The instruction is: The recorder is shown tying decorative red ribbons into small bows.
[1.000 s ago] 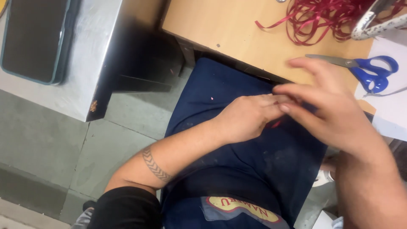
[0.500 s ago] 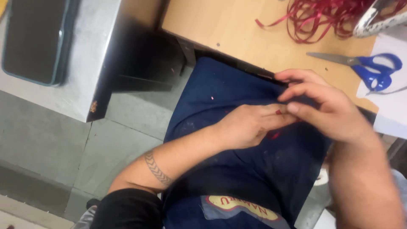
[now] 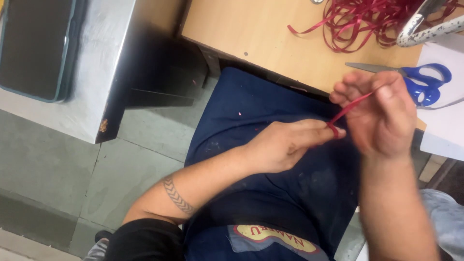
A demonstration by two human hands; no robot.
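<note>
Ribbon strip (image 3: 349, 107), red, pinched taut between left hand (image 3: 285, 145) fingertips at its lower end and right hand (image 3: 382, 113) fingers above, long axis slanting up-right toward blue-handled scissors (image 3: 415, 79).

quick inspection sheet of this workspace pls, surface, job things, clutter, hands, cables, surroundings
surface: wooden table, light brown, bare on its near left part.
job's things: short red ribbon strip stretched between both hands above a dark blue apron on the lap.
clutter: tangled pile of red ribbon at the table's far side; blue-handled scissors lying beside white paper; speckled curved tool, only partly in view.
hands: left hand pinches the ribbon's lower end at its fingertips; right hand holds the upper end.
cables: nothing seen.
surroundings: grey tiled floor; metal stand to the left with a dark phone on top.
</note>
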